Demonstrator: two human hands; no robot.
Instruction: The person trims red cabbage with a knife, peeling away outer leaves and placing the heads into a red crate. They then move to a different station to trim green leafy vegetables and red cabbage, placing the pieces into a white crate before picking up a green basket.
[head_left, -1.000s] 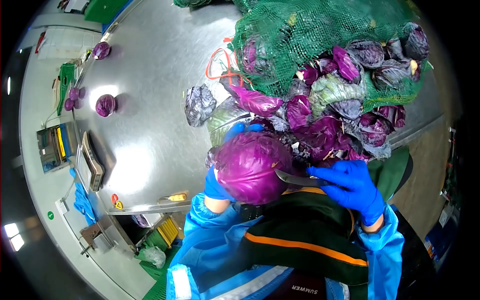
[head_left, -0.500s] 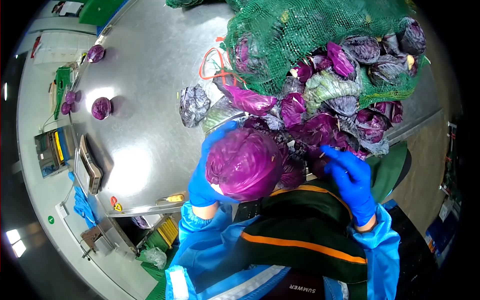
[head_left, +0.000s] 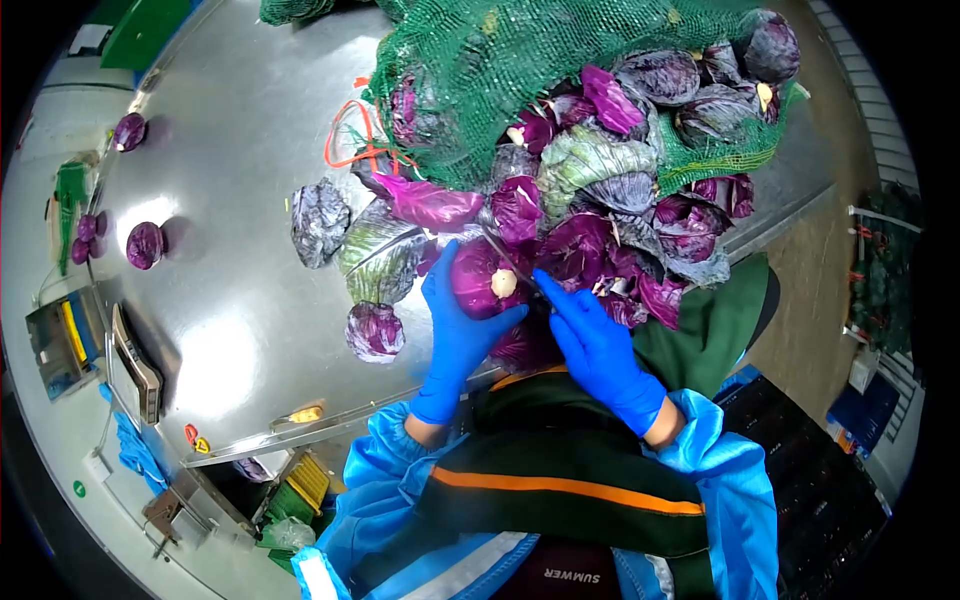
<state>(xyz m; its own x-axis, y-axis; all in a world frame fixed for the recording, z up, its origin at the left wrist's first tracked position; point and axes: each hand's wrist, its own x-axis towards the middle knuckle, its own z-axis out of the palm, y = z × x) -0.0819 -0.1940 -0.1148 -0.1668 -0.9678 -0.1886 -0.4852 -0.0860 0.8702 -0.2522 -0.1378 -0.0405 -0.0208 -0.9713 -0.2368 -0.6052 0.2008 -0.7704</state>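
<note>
Far L, off the table point(head_left: 250, 150) edge: a scale point(head_left: 135, 350). Nothing on it.

L side of table: a few small clean heads point(head_left: 145, 245), round and glossy, standing well apart from the rest. My read is these are done, so the count so far is low.

Centre-L: loose leaves point(head_left: 318, 220), dark and limp, w/ a greenish one beside and a small scrap nearer the edge. They look like stripped outer leaves, not cleared away yet.

L hand point(head_left: 455, 335), blue glove: fingers wrapped round the L flank of the cabbage point(head_left: 475, 275), holding it firm. Cabbage sits at the near foot of the pile, just above the table edge, pale stem end facing the camera.

Knife point(head_left: 505, 258): thin dark blade runs diag. across the top R of the cabbage, down toward the stem. Looks to be on or at the surface. Can't tell how deep.

R hand point(head_left: 600, 350), blue glove: closed on the knife, forefinger stretched along toward the stem. Handle is hidden in the glove.

So this head is mid-trim, I'd say: stem is still on and the skin already looks fairly clean.

R and up: the pile point(head_left: 620, 190), many heads w/ ragged grey-purple and green outer leaves, spilling from a green net point(head_left: 500, 60) that still covers more. All of that looks untouched. Bulk of the work is left, approx. a handful done vs. a sackful to go.
</note>
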